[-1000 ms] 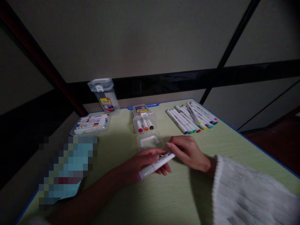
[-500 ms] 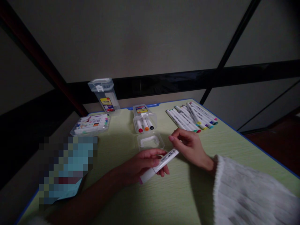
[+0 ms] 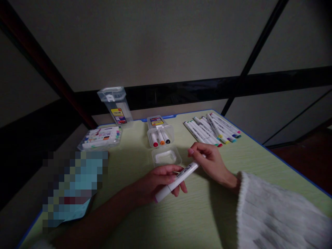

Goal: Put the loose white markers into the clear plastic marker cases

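A white marker (image 3: 178,180) with a pink lower end and black print lies slantwise across my left hand (image 3: 160,180). My left thumb is on top of it and the fingers are under it. My right hand (image 3: 211,162) is closed at the marker's upper end, which runs in behind the thumb; its fingertips are partly hidden. Beyond my hands, a clear plastic marker case (image 3: 158,129) lies on its side with a red, an orange and a black marker end showing. Its lid (image 3: 167,156) is open toward me.
Several white markers (image 3: 210,128) lie in a loose pile at the back right. At the back left stands another clear case (image 3: 116,105), with a pack of markers (image 3: 101,136) in front of it. A blurred-out light blue item (image 3: 80,186) lies on the green table (image 3: 181,221).
The marker has slid slightly up and right, its upper end now further into my right hand. My right hand has shifted a little right. Everything else is unchanged.
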Available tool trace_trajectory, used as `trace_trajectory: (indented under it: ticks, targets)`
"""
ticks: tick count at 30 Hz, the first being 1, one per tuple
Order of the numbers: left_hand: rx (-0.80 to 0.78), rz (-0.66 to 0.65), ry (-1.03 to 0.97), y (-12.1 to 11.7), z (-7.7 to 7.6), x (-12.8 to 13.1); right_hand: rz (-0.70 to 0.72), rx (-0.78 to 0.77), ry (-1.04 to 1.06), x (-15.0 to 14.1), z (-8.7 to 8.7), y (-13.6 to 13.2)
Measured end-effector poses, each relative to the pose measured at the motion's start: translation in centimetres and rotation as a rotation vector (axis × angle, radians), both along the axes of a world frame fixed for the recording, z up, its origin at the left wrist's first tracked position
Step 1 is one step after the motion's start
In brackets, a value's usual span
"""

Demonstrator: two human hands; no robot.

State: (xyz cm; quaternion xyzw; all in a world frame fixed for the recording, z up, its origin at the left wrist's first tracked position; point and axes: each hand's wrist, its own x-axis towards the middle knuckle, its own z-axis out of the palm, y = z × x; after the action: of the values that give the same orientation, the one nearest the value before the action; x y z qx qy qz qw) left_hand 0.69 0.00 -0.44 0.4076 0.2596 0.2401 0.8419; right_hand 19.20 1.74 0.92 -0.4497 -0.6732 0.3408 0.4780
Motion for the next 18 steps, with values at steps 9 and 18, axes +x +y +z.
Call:
trace_trajectory:
  ticks: [9, 18]
  targets:
    - [0.009, 0.044, 0.014, -0.07, 0.18, 0.09, -0.012, -0.093, 0.089, -0.14, 0.31, 0.00]
    - [-0.026, 0.068, 0.020, -0.14, -0.31, -0.06, -0.017, -0.097, 0.122, -0.31, 0.42, 0.00]
